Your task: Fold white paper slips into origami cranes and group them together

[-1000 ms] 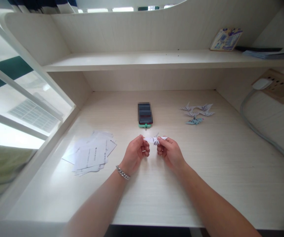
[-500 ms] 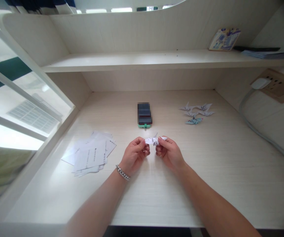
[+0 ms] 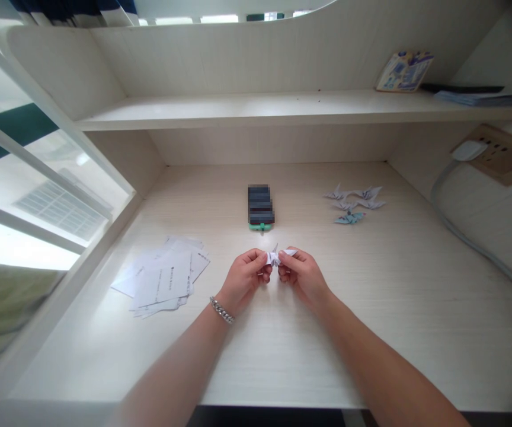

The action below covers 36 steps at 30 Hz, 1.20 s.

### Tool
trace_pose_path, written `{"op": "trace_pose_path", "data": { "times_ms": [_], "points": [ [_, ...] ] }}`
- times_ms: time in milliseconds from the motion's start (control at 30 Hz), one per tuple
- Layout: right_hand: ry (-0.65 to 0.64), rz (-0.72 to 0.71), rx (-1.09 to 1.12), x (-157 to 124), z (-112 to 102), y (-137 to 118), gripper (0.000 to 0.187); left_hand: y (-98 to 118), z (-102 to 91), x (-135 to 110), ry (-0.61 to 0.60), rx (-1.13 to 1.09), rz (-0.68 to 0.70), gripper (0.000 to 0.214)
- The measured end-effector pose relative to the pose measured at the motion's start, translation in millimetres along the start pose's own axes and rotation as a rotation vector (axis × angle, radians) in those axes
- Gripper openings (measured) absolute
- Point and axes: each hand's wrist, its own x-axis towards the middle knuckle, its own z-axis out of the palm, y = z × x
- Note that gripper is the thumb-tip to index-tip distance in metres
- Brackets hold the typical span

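A small white paper crane (image 3: 274,257) is held between my two hands, above the middle of the desk. My left hand (image 3: 248,273) pinches its left wing between thumb and fingers; a chain bracelet circles that wrist. On the other side, my right hand (image 3: 303,271) pinches the right wing, the thumb close to the crane's body. One thin folded point sticks up from the middle. Parts of both wings are covered by my fingers.
Several folded paper cranes (image 3: 359,198), one of them blue (image 3: 349,218), lie at the back right. A phone (image 3: 261,204) in a green-edged case lies beyond my hands. Loose printed paper sheets (image 3: 162,279) are at left. A cable (image 3: 473,243) hangs from the right-hand socket (image 3: 500,153).
My hands have come slightly closer together, and the paper crane has shifted a little left. My left thumb now sits nearer its body. The other things have stayed put.
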Motion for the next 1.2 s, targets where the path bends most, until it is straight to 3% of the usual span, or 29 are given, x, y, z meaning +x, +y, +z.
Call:
{"op": "trace_pose_path", "data": {
  "times_ms": [133, 300, 600, 767, 1200],
  "points": [
    [-0.077, 0.096, 0.14, -2.8, 1.9, -3.9, 0.027, 0.3, 0.3, -1.0, -0.05, -0.091, -0.022, 0.023],
    [-0.126, 0.117, 0.237, -3.2, 2.3, -2.8, 0.025, 0.2, 2.6, -2.0, -0.069, -0.128, 0.004, 0.022],
    [-0.099, 0.208, 0.268, 0.0, 1.3, -2.8, 0.038, 0.3, 0.9, -1.9, -0.054, -0.145, 0.021, 0.019],
    [-0.011, 0.11, 0.221, 3.2, -3.0, -3.4, 0.025, -0.2, -0.3, -1.0, -0.022, -0.13, 0.032, 0.018],
    [-0.066, 0.109, 0.302, 0.5, -2.2, -4.6, 0.026, 0.3, 4.0, -2.5, -0.036, -0.194, 0.014, 0.02]
  ]
}}
